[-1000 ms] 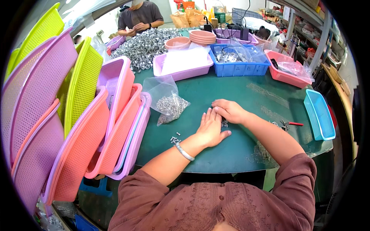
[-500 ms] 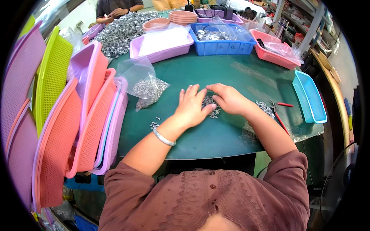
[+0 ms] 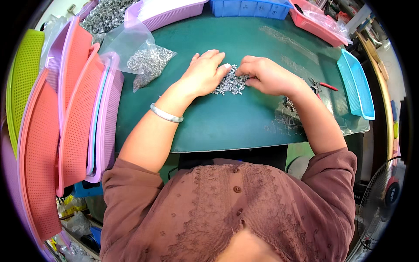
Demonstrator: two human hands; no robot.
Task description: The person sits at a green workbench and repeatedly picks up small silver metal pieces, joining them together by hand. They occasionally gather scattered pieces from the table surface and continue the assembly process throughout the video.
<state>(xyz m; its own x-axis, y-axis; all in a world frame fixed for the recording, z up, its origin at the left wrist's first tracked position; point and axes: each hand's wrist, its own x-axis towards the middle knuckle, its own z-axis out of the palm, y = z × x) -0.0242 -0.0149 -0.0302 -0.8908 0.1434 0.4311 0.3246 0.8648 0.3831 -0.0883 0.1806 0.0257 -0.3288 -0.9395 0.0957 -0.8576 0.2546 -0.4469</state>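
Note:
A loose pile of small silvery metal parts [image 3: 231, 83] lies on the green table top between my two hands. At the pile's left edge my left hand [image 3: 203, 72] rests palm down, fingers stretched out and thumb touching the parts. A pale bangle circles that wrist. From the right, my right hand [image 3: 266, 75] reaches to the pile with its fingers curled in and its fingertips among the parts. Whatever those fingers hold is too small to make out. A second heap of dark metal pieces [image 3: 288, 103] shows partly behind my right forearm.
A clear plastic bag of small metal parts [image 3: 150, 63] lies left of my hands. Stacked baskets [image 3: 76, 113] line the left side. Red-handled pliers [image 3: 327, 86] and a light-blue basket [image 3: 355, 85] sit at the right. A blue crate [image 3: 248, 9] stands at the far edge.
The view has tilted downward. My hands have drawn apart, uncovering more of the pile. My right hand's fingers have curled in; my left hand stays flat.

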